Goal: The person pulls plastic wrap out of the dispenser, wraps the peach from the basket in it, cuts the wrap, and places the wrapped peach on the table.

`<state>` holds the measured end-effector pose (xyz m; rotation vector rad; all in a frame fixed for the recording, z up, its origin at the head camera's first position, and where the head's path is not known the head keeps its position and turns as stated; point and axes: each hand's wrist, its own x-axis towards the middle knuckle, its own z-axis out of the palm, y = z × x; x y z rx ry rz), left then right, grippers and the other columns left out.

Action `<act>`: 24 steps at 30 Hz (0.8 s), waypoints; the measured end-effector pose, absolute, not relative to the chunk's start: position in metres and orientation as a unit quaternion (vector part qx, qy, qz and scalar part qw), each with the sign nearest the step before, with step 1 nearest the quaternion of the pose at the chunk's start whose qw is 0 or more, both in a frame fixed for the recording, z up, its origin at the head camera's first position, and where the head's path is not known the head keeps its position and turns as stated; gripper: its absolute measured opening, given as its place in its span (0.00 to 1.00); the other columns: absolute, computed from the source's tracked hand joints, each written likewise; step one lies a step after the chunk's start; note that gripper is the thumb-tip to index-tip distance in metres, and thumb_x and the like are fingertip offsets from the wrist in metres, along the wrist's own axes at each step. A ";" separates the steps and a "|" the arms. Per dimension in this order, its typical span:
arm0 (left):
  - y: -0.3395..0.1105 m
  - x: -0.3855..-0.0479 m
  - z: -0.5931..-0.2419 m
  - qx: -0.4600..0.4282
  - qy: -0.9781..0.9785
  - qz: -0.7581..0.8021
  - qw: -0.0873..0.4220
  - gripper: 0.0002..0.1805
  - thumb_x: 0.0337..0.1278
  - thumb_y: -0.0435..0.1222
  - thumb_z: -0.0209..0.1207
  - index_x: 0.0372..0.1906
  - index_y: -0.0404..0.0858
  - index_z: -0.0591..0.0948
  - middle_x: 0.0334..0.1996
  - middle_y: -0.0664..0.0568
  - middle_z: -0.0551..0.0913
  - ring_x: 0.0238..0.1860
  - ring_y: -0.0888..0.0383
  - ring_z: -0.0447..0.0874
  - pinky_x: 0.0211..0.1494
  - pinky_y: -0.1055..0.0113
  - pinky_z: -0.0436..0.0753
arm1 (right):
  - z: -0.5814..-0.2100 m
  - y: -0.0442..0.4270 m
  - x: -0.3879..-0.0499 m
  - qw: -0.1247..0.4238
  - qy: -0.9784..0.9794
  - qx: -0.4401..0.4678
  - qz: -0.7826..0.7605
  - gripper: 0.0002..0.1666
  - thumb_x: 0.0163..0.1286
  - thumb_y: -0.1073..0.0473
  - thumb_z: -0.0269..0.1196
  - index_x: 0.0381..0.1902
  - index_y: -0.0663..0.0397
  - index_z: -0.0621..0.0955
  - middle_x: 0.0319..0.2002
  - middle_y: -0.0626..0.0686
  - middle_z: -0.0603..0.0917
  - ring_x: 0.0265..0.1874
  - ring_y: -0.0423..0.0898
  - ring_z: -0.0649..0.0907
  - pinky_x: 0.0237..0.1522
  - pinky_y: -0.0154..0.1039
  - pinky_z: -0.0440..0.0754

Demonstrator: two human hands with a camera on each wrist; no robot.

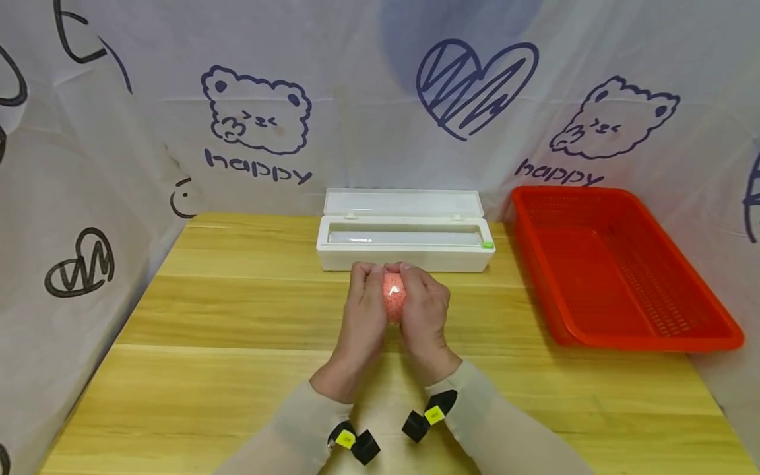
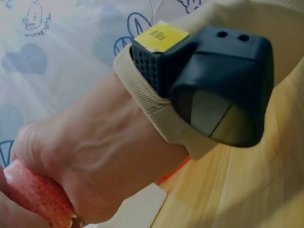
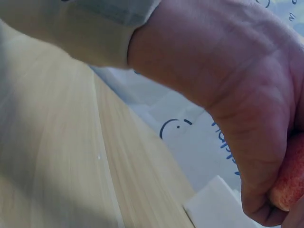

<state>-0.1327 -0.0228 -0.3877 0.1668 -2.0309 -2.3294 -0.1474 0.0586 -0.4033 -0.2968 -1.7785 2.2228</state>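
Note:
Both hands grip a small rounded thing [image 1: 394, 300], mottled pink-red and shiny, above the wooden table in front of the white box. The left hand [image 1: 364, 313] is curled round its left side, and the right hand [image 1: 424, 313] round its right. Only a strip of it shows between the thumbs in the head view. From the left wrist, the right hand [image 2: 90, 147] appears against the mottled thing [image 2: 38, 192], which has a glossy surface. The right wrist view shows the left hand [image 3: 251, 104] bent over it. Most fingertips are hidden.
A long white box [image 1: 406, 259] with its lid raised stands at the back, a pale roll inside and a small green piece at its right end. A red plastic basket [image 1: 564, 316] sits to the right. Behind hangs white cloth [image 1: 368, 99] with drawings.

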 end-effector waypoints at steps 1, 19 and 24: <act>-0.023 -0.133 -0.388 0.056 -0.653 -0.755 0.018 0.12 0.85 0.43 0.43 0.48 0.37 0.70 0.50 0.45 0.78 0.47 0.55 0.78 0.41 0.70 0.82 | -0.403 0.059 -0.149 0.138 -0.610 -0.110 0.773 0.18 0.74 0.57 0.59 0.37 0.62 0.92 0.37 0.53 0.93 0.42 0.45 0.88 0.42 0.38 0.90; -0.043 -0.150 -0.387 0.073 -0.628 -0.753 -0.182 0.31 0.81 0.58 0.41 0.64 0.38 0.78 0.50 0.41 0.81 0.24 0.55 0.85 0.24 0.65 0.87 | -0.388 0.077 -0.158 -0.024 -0.577 -0.117 0.808 0.21 0.74 0.56 0.60 0.53 0.64 0.88 0.52 0.53 0.89 0.56 0.47 0.83 0.64 0.44 0.79; -0.038 -0.151 -0.389 0.084 -0.647 -0.744 -0.144 0.29 0.79 0.55 0.43 0.56 0.35 0.81 0.40 0.43 0.81 0.18 0.55 0.79 0.17 0.65 0.82 | -0.393 0.070 -0.154 0.027 -0.565 -0.129 0.814 0.15 0.71 0.60 0.61 0.42 0.63 0.91 0.40 0.52 0.91 0.47 0.48 0.86 0.55 0.42 0.85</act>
